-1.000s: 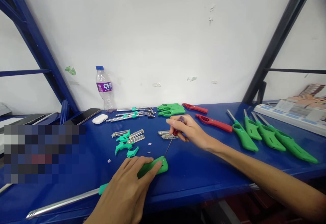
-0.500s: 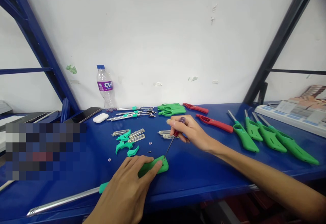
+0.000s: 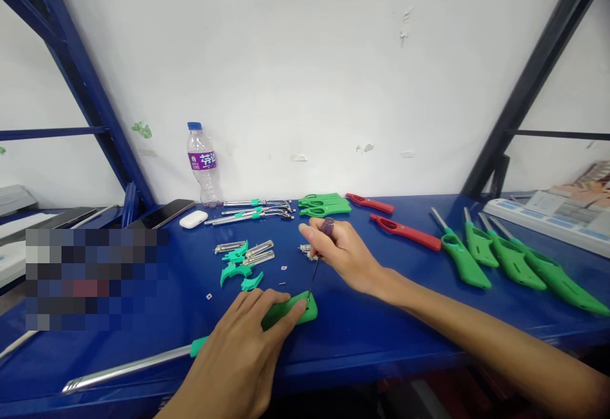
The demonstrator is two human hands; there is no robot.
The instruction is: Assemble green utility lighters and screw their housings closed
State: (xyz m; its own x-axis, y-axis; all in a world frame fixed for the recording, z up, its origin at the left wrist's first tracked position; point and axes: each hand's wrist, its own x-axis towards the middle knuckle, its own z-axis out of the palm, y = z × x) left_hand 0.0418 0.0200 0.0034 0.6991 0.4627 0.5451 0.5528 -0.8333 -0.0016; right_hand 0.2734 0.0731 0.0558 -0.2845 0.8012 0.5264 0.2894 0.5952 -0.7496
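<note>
My left hand (image 3: 248, 349) is closed on a green gas lighter (image 3: 311, 312), pressing it against the blue table; its metal tube (image 3: 128, 368) sticks out to the left beyond the hand. My right hand (image 3: 345, 250) grips a screwdriver (image 3: 314, 277) by its dark purple handle. The shaft slants down, and its tip touches the end of the green lighter body beside my left fingertips. Behind the left hand lie teal trigger pieces (image 3: 234, 271) and clear fuel cartridges (image 3: 258, 257). More cartridges lie partly hidden behind the right hand.
Whole green lighters (image 3: 463, 263) lie at the right. Red shells (image 3: 405, 231) and green shells (image 3: 324, 204) rest near the wall, beside metal tubes with wires (image 3: 248, 214). A plastic bottle (image 3: 203, 168), a white earphone case (image 3: 193, 219) and a phone (image 3: 166, 212) stand or lie at the left back.
The screwdriver has turned more upright, its handle moving slightly left with my right hand. Its tip stays at the lighter's end. The whole view has shifted slightly.
</note>
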